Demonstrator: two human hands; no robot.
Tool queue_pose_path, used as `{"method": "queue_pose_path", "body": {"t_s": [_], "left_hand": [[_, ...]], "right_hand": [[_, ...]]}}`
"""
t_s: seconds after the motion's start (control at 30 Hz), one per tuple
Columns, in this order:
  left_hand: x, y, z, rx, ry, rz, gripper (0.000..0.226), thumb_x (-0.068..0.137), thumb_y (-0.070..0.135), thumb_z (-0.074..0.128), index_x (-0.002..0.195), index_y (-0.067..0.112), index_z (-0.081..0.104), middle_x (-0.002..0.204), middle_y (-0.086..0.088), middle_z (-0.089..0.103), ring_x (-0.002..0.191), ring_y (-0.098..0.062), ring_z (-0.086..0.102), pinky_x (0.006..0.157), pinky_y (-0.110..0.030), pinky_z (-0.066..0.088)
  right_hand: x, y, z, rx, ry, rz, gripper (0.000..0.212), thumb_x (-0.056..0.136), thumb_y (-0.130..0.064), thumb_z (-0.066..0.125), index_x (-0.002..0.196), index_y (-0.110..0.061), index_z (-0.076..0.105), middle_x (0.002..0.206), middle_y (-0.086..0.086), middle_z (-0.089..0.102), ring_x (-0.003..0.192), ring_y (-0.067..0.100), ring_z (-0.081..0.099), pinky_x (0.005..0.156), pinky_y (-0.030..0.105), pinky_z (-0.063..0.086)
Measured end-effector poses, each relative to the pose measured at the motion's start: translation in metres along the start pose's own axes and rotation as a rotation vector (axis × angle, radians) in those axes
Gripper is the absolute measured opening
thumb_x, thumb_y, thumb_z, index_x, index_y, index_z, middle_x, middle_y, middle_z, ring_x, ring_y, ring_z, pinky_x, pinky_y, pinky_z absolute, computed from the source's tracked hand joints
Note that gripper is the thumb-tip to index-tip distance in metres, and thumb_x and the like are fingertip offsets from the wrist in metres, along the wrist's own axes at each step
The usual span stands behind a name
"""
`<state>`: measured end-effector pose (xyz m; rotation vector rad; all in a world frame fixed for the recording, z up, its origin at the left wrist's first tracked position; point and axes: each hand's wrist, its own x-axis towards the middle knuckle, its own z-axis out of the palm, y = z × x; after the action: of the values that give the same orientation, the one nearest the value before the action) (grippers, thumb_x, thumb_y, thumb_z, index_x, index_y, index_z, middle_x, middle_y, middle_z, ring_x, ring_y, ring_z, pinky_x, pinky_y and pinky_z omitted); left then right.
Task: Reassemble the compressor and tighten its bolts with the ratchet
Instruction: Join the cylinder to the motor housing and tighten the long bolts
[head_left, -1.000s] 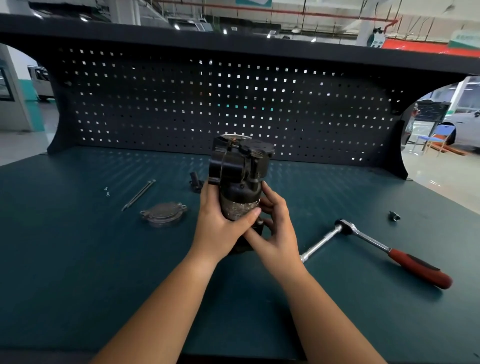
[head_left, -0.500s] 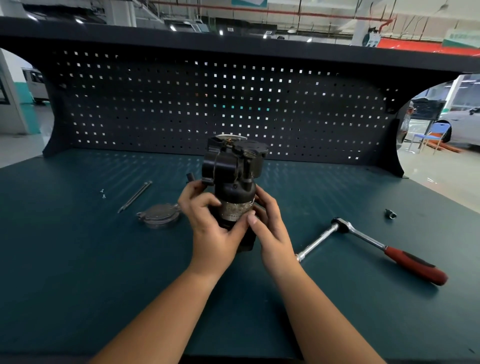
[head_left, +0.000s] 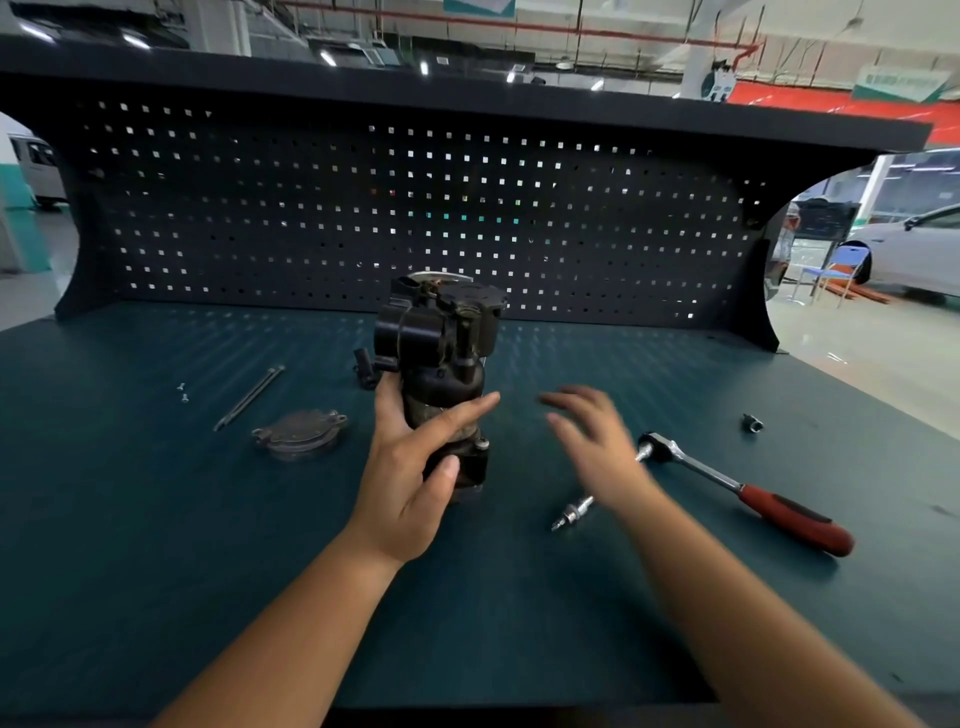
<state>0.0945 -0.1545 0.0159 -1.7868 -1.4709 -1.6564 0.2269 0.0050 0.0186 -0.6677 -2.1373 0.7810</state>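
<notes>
Here the left hand (head_left: 410, 467) grasps the black cylindrical compressor body (head_left: 441, 338), thumb across its front and fingers wrapped behind. It holds the body upright with its base on the dark green bench top (head_left: 156, 545). The right hand (head_left: 597, 441) hovers just to the right of the compressor, fingers spread and grasping nothing, blurred above the bar of the red-handled steel ratchet (head_left: 779, 512) lying on the bench.

By my reading, reassembly is at an early stage. The round grey metal cover plate (head_left: 300, 435) lies apart to the left, and the long thin steel bolts (head_left: 249, 397) are not yet fitted, so closing up and tightening remain.

Counted: one compressor, one ratchet, one cover plate, what look like two long bolts side by side, two tiny screws (head_left: 183, 393), one small socket (head_left: 751, 423) far right, and one small black part (head_left: 364, 368) behind the compressor.
</notes>
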Motion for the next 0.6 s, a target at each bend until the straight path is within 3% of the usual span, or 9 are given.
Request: {"method": "queue_pose_path", "body": {"t_s": [0.1, 0.17, 0.27, 0.37, 0.43, 0.53, 0.6], "left_hand": [[0.001, 0.002, -0.002, -0.021, -0.008, -0.033, 0.046, 0.084, 0.033, 0.037, 0.122, 0.018, 0.059, 0.137, -0.016, 0.033, 0.132, -0.022, 0.036, 0.113, -0.029, 0.025], [0.0, 0.002, -0.003, -0.016, -0.019, -0.037, 0.045, 0.08, 0.031, 0.043, 0.122, 0.021, 0.058, 0.137, -0.012, 0.031, 0.133, -0.016, 0.034, 0.113, -0.025, 0.024], [-0.001, 0.002, -0.004, 0.013, -0.02, -0.036, 0.048, 0.073, 0.028, 0.053, 0.121, 0.024, 0.058, 0.137, -0.012, 0.029, 0.132, -0.005, 0.032, 0.111, -0.018, 0.024], [-0.001, 0.003, -0.003, 0.068, -0.006, -0.044, 0.051, 0.069, 0.033, 0.063, 0.12, 0.028, 0.058, 0.134, -0.011, 0.03, 0.13, -0.014, 0.037, 0.111, -0.021, 0.028], [-0.001, 0.004, -0.003, 0.103, 0.0, -0.051, 0.054, 0.067, 0.037, 0.068, 0.12, 0.03, 0.058, 0.133, -0.01, 0.03, 0.128, -0.018, 0.037, 0.111, -0.02, 0.028], [-0.001, 0.004, -0.001, 0.121, 0.006, -0.058, 0.058, 0.064, 0.042, 0.072, 0.119, 0.033, 0.057, 0.133, -0.01, 0.03, 0.129, -0.024, 0.038, 0.112, -0.019, 0.027], [-0.001, 0.004, 0.0, 0.119, 0.011, -0.056, 0.06, 0.063, 0.044, 0.074, 0.119, 0.033, 0.057, 0.134, -0.006, 0.028, 0.129, -0.024, 0.037, 0.113, -0.022, 0.028]], "right_hand": [[0.027, 0.069, -0.063, -0.692, -0.086, 0.536, 0.057, 0.09, -0.042, 0.055, 0.137, -0.012, 0.044, 0.148, 0.013, 0.029, 0.138, 0.031, 0.023, 0.109, 0.043, 0.026], [0.033, 0.101, -0.089, -0.921, -0.276, 0.67, 0.061, 0.089, -0.052, 0.05, 0.133, -0.011, 0.046, 0.143, 0.015, 0.037, 0.133, 0.032, 0.033, 0.107, 0.043, 0.033], [0.035, 0.118, -0.099, -0.871, -0.374, 0.521, 0.039, 0.092, -0.038, 0.051, 0.119, -0.011, 0.057, 0.124, 0.016, 0.057, 0.114, 0.03, 0.053, 0.094, 0.036, 0.044], [0.025, 0.107, -0.104, -0.872, -0.4, 0.347, 0.027, 0.095, -0.028, 0.052, 0.118, -0.014, 0.055, 0.113, 0.01, 0.064, 0.101, 0.026, 0.06, 0.079, 0.031, 0.045], [0.022, 0.089, -0.113, -0.724, -0.324, 0.3, 0.019, 0.095, -0.021, 0.053, 0.113, -0.013, 0.053, 0.095, 0.008, 0.069, 0.08, 0.025, 0.063, 0.067, 0.029, 0.042], [0.026, 0.041, -0.138, -0.577, -0.131, 0.135, 0.027, 0.093, -0.013, 0.057, 0.118, -0.01, 0.052, 0.08, 0.007, 0.063, 0.07, 0.023, 0.053, 0.064, 0.028, 0.034], [0.028, -0.004, -0.158, -0.499, -0.112, -0.013, 0.035, 0.089, -0.017, 0.062, 0.123, -0.021, 0.054, 0.085, 0.002, 0.065, 0.074, 0.017, 0.057, 0.07, 0.024, 0.041]]}}
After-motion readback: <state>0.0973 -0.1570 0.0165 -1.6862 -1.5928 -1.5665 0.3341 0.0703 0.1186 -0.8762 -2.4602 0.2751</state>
